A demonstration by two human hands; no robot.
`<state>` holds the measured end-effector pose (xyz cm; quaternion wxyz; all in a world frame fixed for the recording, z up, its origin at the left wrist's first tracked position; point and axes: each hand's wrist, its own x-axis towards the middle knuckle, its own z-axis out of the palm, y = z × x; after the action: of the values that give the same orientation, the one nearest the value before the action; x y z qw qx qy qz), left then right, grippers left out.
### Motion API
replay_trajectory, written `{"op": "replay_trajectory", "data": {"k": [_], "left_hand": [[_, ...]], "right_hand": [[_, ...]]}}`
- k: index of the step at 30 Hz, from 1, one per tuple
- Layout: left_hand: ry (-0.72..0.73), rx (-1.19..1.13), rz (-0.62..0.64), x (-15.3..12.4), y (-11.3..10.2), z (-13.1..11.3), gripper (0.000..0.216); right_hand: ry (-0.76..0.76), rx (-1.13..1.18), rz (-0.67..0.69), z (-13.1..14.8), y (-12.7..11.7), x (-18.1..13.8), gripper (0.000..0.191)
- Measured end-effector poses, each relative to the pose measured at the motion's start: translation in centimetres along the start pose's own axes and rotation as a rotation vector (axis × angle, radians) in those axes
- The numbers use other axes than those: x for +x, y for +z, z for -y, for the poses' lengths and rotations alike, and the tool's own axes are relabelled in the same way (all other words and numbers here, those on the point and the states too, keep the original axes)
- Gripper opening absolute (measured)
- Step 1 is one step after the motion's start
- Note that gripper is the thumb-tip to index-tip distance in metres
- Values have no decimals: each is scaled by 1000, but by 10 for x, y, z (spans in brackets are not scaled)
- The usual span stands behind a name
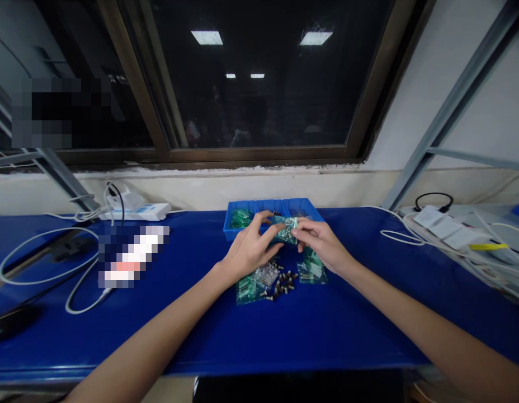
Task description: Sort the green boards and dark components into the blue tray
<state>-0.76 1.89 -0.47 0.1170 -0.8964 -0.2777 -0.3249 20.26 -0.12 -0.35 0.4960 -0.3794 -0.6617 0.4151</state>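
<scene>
A small clear green-tinted plastic bag with small metal parts inside is held up between my two hands. At its right edge, my right hand pinches the plastic between thumb and fingers. My left hand grips its left side, index finger over the bag and thumb lower down. Below the hands lies a loose pile of screws. More filled bags rest beside it: one bag under my left hand, another bag under my right. Behind, a blue divided bin is partly hidden by my hands.
On the blue tabletop, a power strip and looped white cables stand at the left, near a blurred-out object. White adapters and cables lie at the right. Metal posts rise beside the window.
</scene>
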Motion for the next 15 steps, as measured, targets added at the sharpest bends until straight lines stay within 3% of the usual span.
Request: {"op": "replay_trajectory", "data": {"k": [7, 12, 15], "left_hand": [[41, -39, -83, -1, 7, 2, 22], [-129, -194, -85, -2, 8, 0, 42], [-126, -223, -45, -2, 7, 0, 46]], "right_hand": [[4, 149, 78, 5, 0, -1, 19], [18, 73, 46, -3, -1, 0, 18], [24, 78, 35, -7, -2, 1, 27]]}}
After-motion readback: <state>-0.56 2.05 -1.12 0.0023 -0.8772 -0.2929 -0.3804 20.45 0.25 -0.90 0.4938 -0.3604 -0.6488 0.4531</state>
